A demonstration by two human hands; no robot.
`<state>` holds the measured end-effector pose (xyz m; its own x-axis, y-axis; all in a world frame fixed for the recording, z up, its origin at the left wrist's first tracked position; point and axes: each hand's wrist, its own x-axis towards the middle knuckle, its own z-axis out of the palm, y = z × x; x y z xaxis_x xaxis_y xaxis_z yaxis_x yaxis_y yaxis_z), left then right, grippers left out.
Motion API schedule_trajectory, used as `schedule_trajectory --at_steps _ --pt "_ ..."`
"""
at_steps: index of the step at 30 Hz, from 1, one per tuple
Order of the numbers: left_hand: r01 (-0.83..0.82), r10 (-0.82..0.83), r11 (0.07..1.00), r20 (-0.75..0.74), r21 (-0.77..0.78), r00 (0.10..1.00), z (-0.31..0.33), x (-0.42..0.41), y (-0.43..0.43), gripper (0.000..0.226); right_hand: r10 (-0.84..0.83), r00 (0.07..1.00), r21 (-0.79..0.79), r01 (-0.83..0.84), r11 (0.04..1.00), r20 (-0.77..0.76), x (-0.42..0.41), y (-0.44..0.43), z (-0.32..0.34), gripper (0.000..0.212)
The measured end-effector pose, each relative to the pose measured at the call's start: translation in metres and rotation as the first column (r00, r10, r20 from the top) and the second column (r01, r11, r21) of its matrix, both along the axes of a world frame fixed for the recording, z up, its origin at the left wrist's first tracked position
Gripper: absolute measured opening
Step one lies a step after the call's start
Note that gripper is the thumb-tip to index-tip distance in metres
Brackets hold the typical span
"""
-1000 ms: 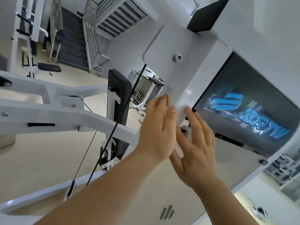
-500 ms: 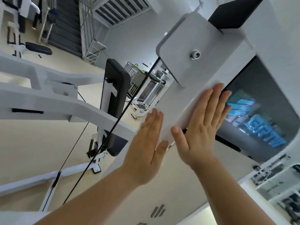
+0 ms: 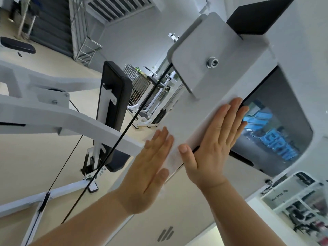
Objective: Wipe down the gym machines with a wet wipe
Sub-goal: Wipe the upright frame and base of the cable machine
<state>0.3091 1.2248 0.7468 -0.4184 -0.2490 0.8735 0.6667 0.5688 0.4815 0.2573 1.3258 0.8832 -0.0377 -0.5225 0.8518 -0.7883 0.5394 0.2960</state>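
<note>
A white wet wipe point(image 3: 174, 157) lies flat against the white upright point(image 3: 186, 121) of the gym machine; only a strip of it shows between my hands, plus an edge past my right fingertips. My right hand point(image 3: 214, 148) is pressed flat on it, fingers straight and reaching the rim of the dark logo panel point(image 3: 276, 125). My left hand point(image 3: 149, 171) lies flat on the wipe's left part, at the upright's edge, fingers together.
A white plate with a bolt point(image 3: 213, 62) juts out just above my hands. A black cable point(image 3: 124, 134) runs diagonally left of the upright, past a black pad point(image 3: 113, 107) and white machine arms point(image 3: 53, 119). An instruction placard point(image 3: 301, 201) is lower right. Stairs point(image 3: 53, 23) stand far back.
Both hands went from bunched around the wipe to flat on it. My right hand slid up the upright toward the bolted plate; the left stayed lower.
</note>
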Motion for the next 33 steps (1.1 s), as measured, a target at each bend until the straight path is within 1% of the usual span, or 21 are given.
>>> schedule_trajectory --at_steps 1,3,7,9,12,14,17,21,24,26,28,31,33 --pt "-0.001 0.001 1.0 0.008 -0.001 1.0 -0.002 0.0 -0.001 0.062 0.003 1.0 0.001 -0.003 1.0 -0.006 0.0 0.0 0.0 0.11" --pt "0.015 -0.015 1.0 0.013 -0.019 1.0 0.015 -0.002 -0.007 0.061 0.012 1.0 0.009 -0.012 1.0 -0.005 0.001 0.0 0.0 0.112" --pt "0.036 -0.038 0.996 -0.023 -0.083 0.999 0.067 -0.006 -0.017 0.073 0.03 0.999 0.028 -0.03 0.999 0.027 0.005 0.003 0.002 0.111" --pt "0.045 -0.048 0.995 -0.028 -0.092 0.998 0.066 -0.006 -0.016 0.072 0.036 0.999 0.045 -0.038 0.998 0.035 0.007 0.005 0.002 0.112" --pt "0.033 -0.034 0.996 -0.011 -0.079 0.999 0.04 -0.001 -0.008 0.066 0.035 0.999 0.064 -0.037 0.997 0.034 0.007 0.005 0.002 0.119" --pt "0.037 -0.037 0.997 0.003 -0.068 0.999 0.033 0.003 -0.004 0.065 0.035 0.999 0.07 -0.037 0.997 0.024 0.006 0.005 0.002 0.121" --pt "0.043 -0.052 0.988 -0.056 -0.152 0.997 0.064 0.007 -0.003 0.073 0.088 0.995 0.081 -0.092 0.992 0.05 0.007 0.008 0.004 0.12" --pt "-0.013 -0.018 0.977 -0.14 -0.215 0.99 0.118 0.002 -0.005 0.064 0.215 0.963 0.077 -0.23 0.97 0.165 0.01 0.016 0.009 0.121" --pt "-0.061 0.012 0.965 -0.188 -0.254 0.982 0.13 -0.001 -0.006 0.063 0.225 0.957 0.08 -0.243 0.967 0.183 0.01 0.018 0.009 0.12" --pt "-0.067 0.021 0.966 -0.182 -0.25 0.983 0.122 0.001 -0.006 0.064 0.209 0.962 0.063 -0.223 0.973 0.175 0.01 0.017 0.007 0.116" --pt "-0.041 0.016 0.976 -0.119 -0.213 0.993 0.097 0.003 -0.006 0.065 0.18 0.97 0.026 -0.187 0.982 0.163 0.01 0.014 0.005 0.107" --pt "0.013 -0.011 0.997 0.023 -0.081 1.0 0.033 0.007 -0.006 0.067 0.085 0.987 -0.023 -0.083 0.996 0.137 0.011 0.009 -0.018 0.093" --pt "0.012 -0.01 1.0 0.109 -0.011 0.994 -0.011 0.014 -0.003 0.065 -0.018 0.996 0.001 0.018 1.0 0.089 0.014 0.009 -0.055 0.088"
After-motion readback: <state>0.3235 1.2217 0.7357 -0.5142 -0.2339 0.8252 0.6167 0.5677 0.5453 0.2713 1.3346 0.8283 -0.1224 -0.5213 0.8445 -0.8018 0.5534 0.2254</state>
